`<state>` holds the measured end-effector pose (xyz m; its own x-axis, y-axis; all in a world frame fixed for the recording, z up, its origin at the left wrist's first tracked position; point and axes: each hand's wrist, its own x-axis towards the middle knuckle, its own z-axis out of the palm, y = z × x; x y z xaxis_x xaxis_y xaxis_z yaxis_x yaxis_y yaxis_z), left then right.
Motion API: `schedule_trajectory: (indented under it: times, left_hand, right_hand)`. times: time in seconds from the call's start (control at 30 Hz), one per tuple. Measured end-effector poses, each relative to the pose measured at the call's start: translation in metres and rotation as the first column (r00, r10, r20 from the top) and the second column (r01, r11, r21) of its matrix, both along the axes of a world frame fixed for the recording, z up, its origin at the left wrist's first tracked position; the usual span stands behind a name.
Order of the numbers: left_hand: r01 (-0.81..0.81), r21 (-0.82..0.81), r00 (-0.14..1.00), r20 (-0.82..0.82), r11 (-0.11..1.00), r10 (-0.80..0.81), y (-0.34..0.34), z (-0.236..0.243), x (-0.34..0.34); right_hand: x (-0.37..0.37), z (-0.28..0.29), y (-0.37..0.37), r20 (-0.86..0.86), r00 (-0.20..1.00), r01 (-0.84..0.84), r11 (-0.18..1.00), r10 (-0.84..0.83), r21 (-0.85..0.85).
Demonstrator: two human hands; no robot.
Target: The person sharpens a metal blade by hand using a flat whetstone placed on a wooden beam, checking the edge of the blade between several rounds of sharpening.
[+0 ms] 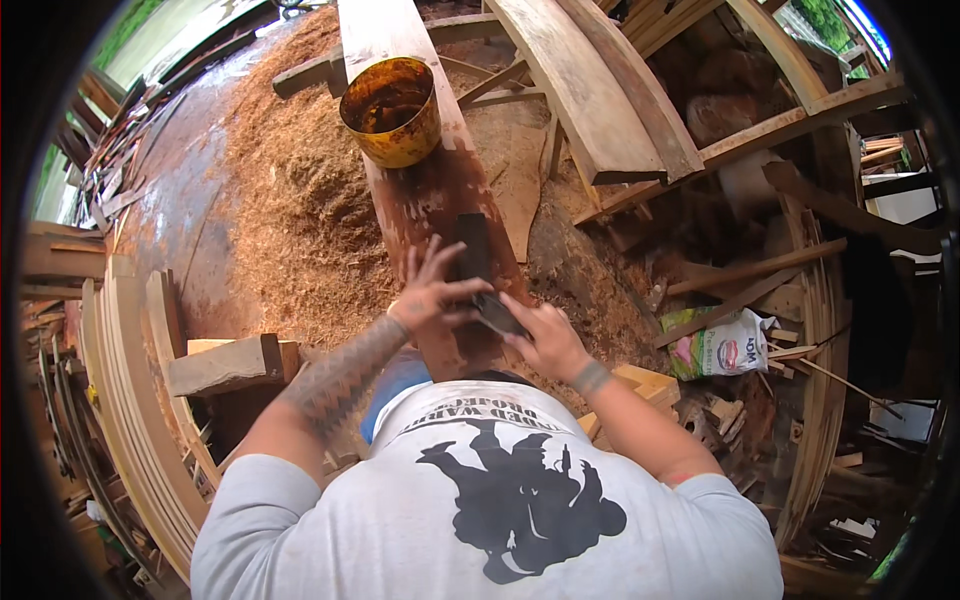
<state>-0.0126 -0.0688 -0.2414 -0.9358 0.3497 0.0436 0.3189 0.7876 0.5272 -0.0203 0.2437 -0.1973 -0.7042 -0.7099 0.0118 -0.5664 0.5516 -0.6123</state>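
Note:
A long board (500,195), pale at the far end and wet brown nearer me, runs away from my lap. A yellow, brown-stained round container (390,140) stands on it. A dark rectangular block (472,240) lies lengthwise on the board. My left hand (435,295), slightly blurred, is over the block's left side with fingers spread apart. My right hand (540,340) grips a dark flat tool (500,315) near the block's near end; whether the tool rests on the block is hard to tell.
Wood shavings (290,200) cover the ground at left. Curved planks (585,90) rest on timber framing at upper right. Stacked boards (135,390) line the left, with a short beam (225,368) beside them. A plastic sack (715,342) lies among scraps at right.

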Motion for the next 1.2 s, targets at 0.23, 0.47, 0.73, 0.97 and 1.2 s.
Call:
schedule_trajectory:
  times: [0.23,0.47,0.73,0.97,1.2]
  left_hand:
    - [-0.045,0.033,0.997,-0.064,0.998,0.047,-0.035,0.002,-0.031]
    - [-0.04,-0.083,0.999,-0.022,0.996,0.038,-0.057,0.011,-0.057]
    - [0.031,0.074,0.998,0.049,0.997,-0.034,0.008,0.003,0.004]
    - [-0.058,-0.097,0.997,0.049,0.994,0.063,-0.055,0.022,-0.068]
    - [0.009,-0.088,1.0,0.013,0.996,-0.008,-0.024,0.01,-0.032]
  right_hand:
    - [-0.031,-0.008,-0.039,-0.062,0.998,0.016,0.999,-0.018,-0.031]
    - [-0.046,-0.014,-0.063,-0.103,0.993,0.059,0.998,-0.061,-0.021]
    - [0.019,0.006,0.013,-0.02,1.0,0.024,0.994,-0.022,0.102]
    - [-0.056,-0.016,-0.065,-0.112,0.993,0.051,0.999,-0.05,0.009]
    - [-0.016,-0.017,-0.028,-0.124,0.99,0.07,0.997,-0.073,-0.03]
